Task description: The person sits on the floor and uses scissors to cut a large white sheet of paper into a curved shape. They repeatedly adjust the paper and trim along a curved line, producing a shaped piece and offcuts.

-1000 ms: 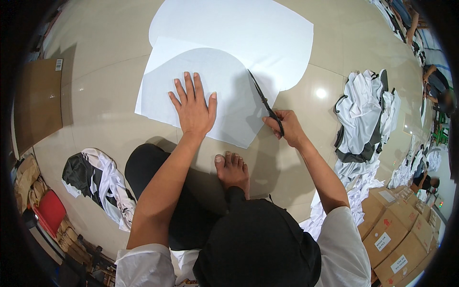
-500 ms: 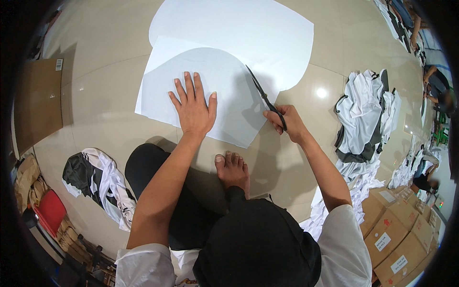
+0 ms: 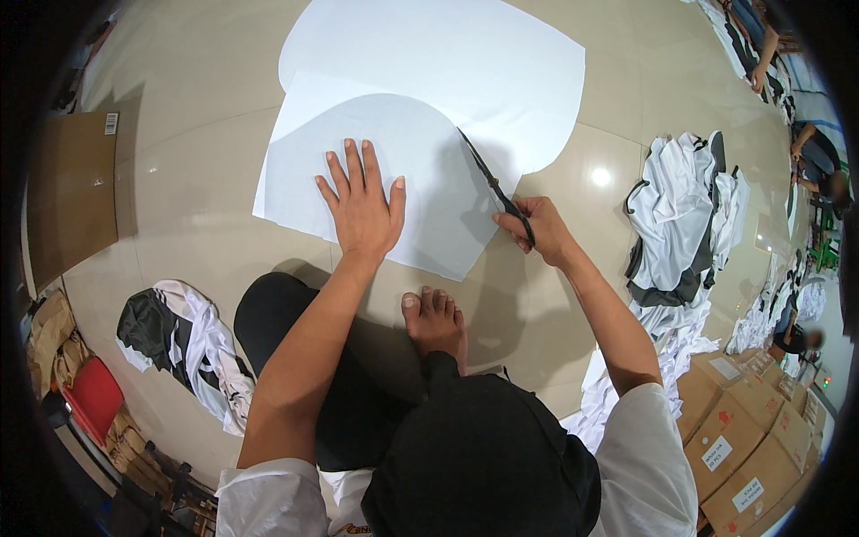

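Observation:
My left hand lies flat with fingers spread on a pale greyish-white fabric piece with a curved far edge. That piece rests over a white sheet on the floor. A larger white piece with rounded sides lies under it farther off. In my right hand is a pair of black-handled scissors, its fingers wrapped round the handles. The blades point away and to the left, their tips at the curved edge on its right side, and they look nearly closed.
White and dark garments lie heaped on the right, and another bundle at lower left. Cardboard boxes are stacked at lower right; a brown carton stands left. My bare foot is close to the fabric's near edge. Other people sit far right.
The scissors' tips have shifted slightly nearer, and the blades look closer together. My left hand and the fabric have slid a few pixels toward me.

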`<state>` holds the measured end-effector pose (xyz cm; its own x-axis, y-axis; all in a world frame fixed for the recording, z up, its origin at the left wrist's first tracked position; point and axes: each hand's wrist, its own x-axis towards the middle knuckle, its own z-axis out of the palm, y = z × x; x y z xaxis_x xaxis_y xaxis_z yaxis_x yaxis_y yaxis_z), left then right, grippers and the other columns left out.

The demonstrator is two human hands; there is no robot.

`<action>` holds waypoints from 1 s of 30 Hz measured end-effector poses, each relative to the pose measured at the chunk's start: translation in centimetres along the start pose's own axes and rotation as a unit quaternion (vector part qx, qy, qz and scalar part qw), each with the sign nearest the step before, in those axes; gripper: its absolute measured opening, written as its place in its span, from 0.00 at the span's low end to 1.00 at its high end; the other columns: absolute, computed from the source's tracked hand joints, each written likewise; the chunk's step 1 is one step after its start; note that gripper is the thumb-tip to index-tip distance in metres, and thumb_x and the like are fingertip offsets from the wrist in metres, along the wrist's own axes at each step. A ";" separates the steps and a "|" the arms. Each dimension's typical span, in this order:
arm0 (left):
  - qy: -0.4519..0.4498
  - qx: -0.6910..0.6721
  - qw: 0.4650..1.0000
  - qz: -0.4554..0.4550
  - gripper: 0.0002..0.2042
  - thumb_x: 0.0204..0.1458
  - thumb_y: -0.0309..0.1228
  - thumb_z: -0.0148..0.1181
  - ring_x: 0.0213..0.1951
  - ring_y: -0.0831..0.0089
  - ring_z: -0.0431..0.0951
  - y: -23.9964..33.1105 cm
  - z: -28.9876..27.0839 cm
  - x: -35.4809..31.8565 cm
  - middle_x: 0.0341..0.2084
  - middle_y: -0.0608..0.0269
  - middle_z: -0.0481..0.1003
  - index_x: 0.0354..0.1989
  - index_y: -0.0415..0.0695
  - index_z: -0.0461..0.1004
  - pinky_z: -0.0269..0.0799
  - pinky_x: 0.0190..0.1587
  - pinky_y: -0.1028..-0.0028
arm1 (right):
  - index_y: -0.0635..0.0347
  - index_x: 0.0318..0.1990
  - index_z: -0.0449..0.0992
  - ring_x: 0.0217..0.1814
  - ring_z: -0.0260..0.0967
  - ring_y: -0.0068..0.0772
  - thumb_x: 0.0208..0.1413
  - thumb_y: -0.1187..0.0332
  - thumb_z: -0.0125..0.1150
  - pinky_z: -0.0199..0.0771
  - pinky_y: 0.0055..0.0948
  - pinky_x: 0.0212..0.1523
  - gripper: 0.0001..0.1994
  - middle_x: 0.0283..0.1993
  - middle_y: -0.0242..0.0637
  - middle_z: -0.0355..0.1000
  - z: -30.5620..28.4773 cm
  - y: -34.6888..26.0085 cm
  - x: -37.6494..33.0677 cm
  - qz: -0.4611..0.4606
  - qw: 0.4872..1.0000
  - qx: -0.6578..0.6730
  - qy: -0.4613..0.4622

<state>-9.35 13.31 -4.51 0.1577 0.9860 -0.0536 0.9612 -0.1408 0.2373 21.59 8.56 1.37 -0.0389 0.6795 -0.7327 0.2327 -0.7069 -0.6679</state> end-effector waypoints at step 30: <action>0.012 -0.001 1.000 0.004 0.40 0.76 0.54 0.43 0.85 0.32 0.36 -0.2 0.0 -0.1 0.86 0.41 0.45 0.87 0.40 0.48 0.29 0.81 0.29 | 0.58 0.26 0.77 0.16 0.61 0.19 0.59 0.56 0.79 0.59 0.24 0.19 0.19 0.18 0.26 0.67 -0.7 -2.3 1.8 0.005 1.000 -0.017 -0.016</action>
<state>-9.52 13.28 -4.55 0.1599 0.9867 -0.0292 0.9595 -0.1484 0.2394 21.71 11.53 1.68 -0.0674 0.6661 -0.7428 0.2654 -0.7057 -0.6569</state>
